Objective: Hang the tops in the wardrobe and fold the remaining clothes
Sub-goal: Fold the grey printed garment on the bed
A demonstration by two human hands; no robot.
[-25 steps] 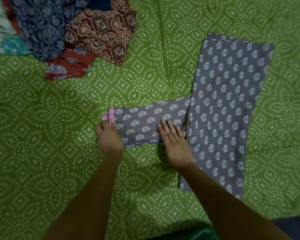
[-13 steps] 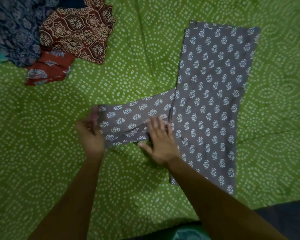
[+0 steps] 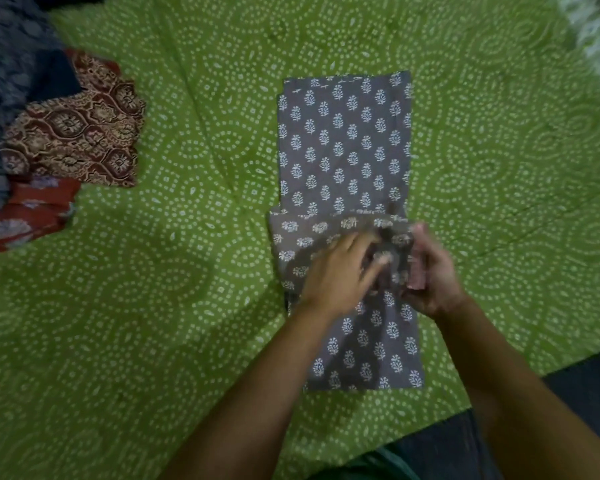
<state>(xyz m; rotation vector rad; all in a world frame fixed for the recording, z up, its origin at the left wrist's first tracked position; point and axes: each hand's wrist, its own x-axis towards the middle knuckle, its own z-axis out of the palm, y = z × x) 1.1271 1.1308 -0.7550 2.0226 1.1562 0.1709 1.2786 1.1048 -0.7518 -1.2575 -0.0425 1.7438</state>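
Note:
A grey top with white flower print (image 3: 343, 147) lies flat as a long strip on the green dotted bedsheet (image 3: 174, 271). Its sleeve (image 3: 291, 237) is folded across the body, over the middle. My left hand (image 3: 336, 271) lies on the folded sleeve with its fingers reaching to the sleeve's end. My right hand (image 3: 433, 275) curls around that end at the garment's right edge, and a bit of pink cuff shows at its fingers. Both hands are blurred by motion.
A heap of clothes lies at the far left: a maroon patterned piece (image 3: 80, 133), a navy printed one (image 3: 7, 81) and a red one (image 3: 32, 209). White fabric (image 3: 593, 39) shows at the top right. The bed's near edge runs along the bottom right.
The sleeve that stuck out to the left has been swung over onto the body. My left hand moved right with it and my right hand shifted to the garment's right edge.

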